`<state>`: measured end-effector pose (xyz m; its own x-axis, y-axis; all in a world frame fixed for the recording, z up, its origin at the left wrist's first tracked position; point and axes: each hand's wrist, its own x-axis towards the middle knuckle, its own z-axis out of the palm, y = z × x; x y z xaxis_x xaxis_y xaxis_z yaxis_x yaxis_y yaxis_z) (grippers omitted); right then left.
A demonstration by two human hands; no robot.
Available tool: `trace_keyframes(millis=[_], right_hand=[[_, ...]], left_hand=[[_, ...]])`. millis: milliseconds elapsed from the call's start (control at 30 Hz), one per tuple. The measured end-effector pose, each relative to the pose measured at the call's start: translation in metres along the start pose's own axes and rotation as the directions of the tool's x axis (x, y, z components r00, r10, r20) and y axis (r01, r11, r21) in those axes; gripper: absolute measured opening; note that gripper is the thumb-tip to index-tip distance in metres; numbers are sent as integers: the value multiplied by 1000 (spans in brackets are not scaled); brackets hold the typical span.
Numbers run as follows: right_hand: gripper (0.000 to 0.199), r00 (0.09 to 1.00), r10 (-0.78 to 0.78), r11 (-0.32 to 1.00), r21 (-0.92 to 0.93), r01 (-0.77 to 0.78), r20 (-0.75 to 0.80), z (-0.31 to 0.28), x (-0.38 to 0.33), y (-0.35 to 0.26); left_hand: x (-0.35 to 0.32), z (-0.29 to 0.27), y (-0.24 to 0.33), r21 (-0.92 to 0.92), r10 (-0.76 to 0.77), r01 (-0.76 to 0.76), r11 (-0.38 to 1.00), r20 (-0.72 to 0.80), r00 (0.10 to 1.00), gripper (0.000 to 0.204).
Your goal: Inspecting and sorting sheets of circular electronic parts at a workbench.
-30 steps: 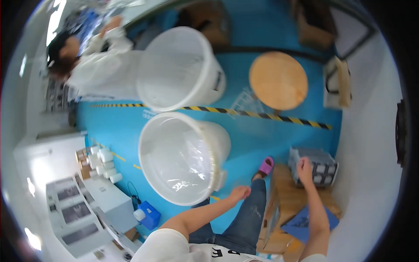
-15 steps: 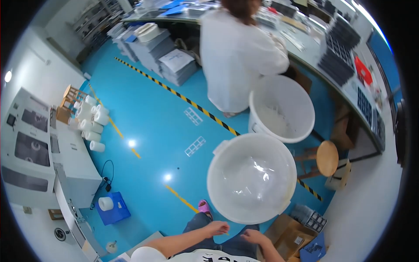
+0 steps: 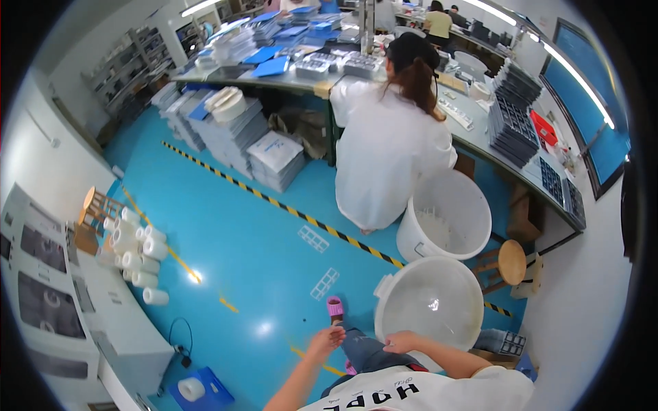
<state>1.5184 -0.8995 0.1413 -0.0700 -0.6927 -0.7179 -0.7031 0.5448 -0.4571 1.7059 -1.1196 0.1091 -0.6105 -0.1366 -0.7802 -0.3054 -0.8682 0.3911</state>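
My left hand [image 3: 327, 340] hangs in front of my body with loosely bent fingers and nothing visible in it. My right hand [image 3: 403, 341] has its fingers a little apart and also looks bare; it is nearest to a large round white tub [image 3: 391, 308], overlapping its near left edge in the picture. Inside that tub I see a pale, shiny bottom. Just beyond stands a second white tub [image 3: 480, 236], deeper, with some small translucent pieces in it.
A person in a white coat [image 3: 384, 154] sits at the long workbench [image 3: 322, 83] ahead. A wooden stool [image 3: 512, 262] stands right of the tubs. White rolls [image 3: 140, 248] are stacked on the floor at left, beside a white machine [image 3: 113, 318]. A blue crate [image 3: 216, 392] lies lower left.
My view has tilted up, showing more of the bench and room. The near tub appears lower, farther right and smaller. My hands have drifted slightly up in the picture, both without a visible object.
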Motion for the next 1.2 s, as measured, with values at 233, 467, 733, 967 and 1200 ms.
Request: trace_keyframes(millis=[233,467,733,967,1200], right_hand=[[43,993,-62,970,-228,83,96,-203,142,-46],[45,933,-314,948,-114,298,-174,-444,282,-124],[37,894,-297,946,25,323,-334,-616,461,-139],[35,969,-184,902,364,233,-165,-751,527,-155],[37,946,-98,813,523,254,-308,-937,541,-177]], left_hand=[[58,68,196,66,-20,13,998,105,994,28],[81,54,422,78,156,-150,986,-81,984,23],[220,52,648,269,-127,166,949,-157,979,16],[358,145,908,598,91,-165,785,153,984,19],[448,236,1065,666,60,-289,688,344,937,22]])
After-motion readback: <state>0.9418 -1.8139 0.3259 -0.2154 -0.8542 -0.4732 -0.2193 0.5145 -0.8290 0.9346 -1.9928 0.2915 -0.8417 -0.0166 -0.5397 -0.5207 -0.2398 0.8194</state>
